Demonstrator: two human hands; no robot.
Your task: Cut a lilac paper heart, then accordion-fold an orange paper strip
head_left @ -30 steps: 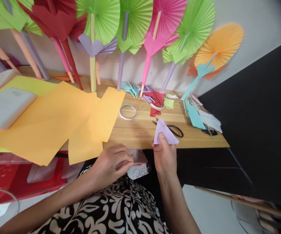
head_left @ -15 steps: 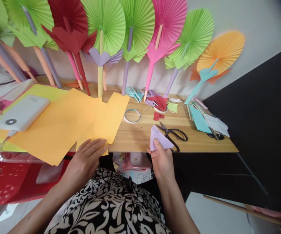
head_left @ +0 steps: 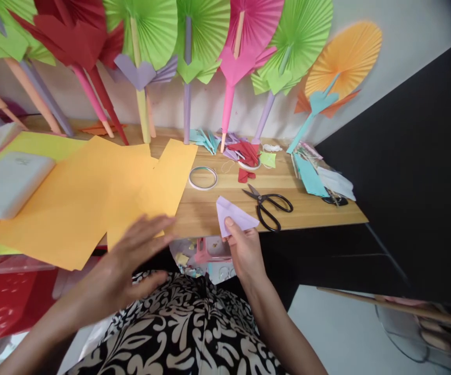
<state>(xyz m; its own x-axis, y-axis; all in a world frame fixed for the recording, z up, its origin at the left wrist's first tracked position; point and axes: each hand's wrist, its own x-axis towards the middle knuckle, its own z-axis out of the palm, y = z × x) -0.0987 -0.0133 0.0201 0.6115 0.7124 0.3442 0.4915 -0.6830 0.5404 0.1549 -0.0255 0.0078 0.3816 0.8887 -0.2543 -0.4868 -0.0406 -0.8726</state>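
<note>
Pinched between the thumb and fingers of my right hand [head_left: 244, 247] is a folded lilac paper triangle [head_left: 233, 212], at the table's front edge. My left hand [head_left: 135, 260] is open, thumb and fingers apart and a little blurred, in front of the orange paper sheets [head_left: 80, 192]. Black-handled scissors [head_left: 268, 204] lie with blades spread, just right of the triangle. Behind it, a ring-shaped roll of tape [head_left: 203, 178] lies flat on the wooden table [head_left: 225, 190].
Pleated paper fans, such as a pink fan [head_left: 251, 31] and an orange fan [head_left: 350, 57], lean along the wall. A white power bank [head_left: 14, 182] rests on paper at left. Red paper scraps [head_left: 246, 175] and a bundle of cut pieces [head_left: 311, 174] lie at the back right.
My left hand has lifted off the orange paper and its thumb has spread. My right hand has moved left with the lilac triangle, away from the scissors. The view has shifted slightly.
</note>
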